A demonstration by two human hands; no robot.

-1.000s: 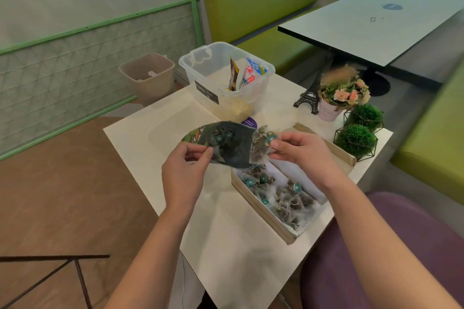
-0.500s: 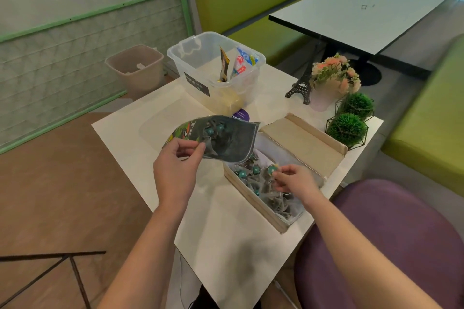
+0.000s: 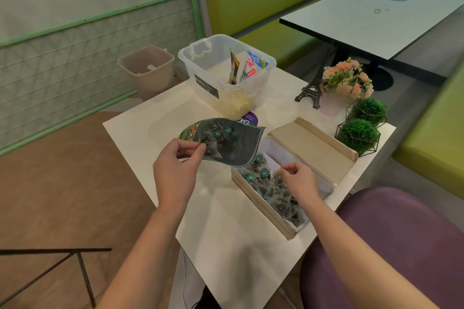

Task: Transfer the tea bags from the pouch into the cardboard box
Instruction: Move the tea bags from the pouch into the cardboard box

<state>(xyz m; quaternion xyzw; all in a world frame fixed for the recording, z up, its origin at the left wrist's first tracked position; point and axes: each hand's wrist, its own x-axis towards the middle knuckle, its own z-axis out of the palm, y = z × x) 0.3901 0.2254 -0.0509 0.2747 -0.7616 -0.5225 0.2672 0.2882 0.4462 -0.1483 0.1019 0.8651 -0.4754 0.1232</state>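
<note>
Over the near end of the box [image 3: 261, 204], the right hand [image 3: 297, 180] hangs with fingers curled above the heap of tea bags [image 3: 271, 190]; whether it pinches one cannot be told. Just left and higher, the left hand [image 3: 175, 170] pinches the pouch [image 3: 226, 143] by its lower edge, mouth turned toward the box, a few bags visible inside. Judged so, this is the drop-off step. Next the right hand must go back to the pouch mouth for another bag.

pouch [image 3: 233, 144]: dark grey | cardboard box [image 3: 261, 203]: tan | tea bags [image 3: 273, 190]: teal tags
</note>
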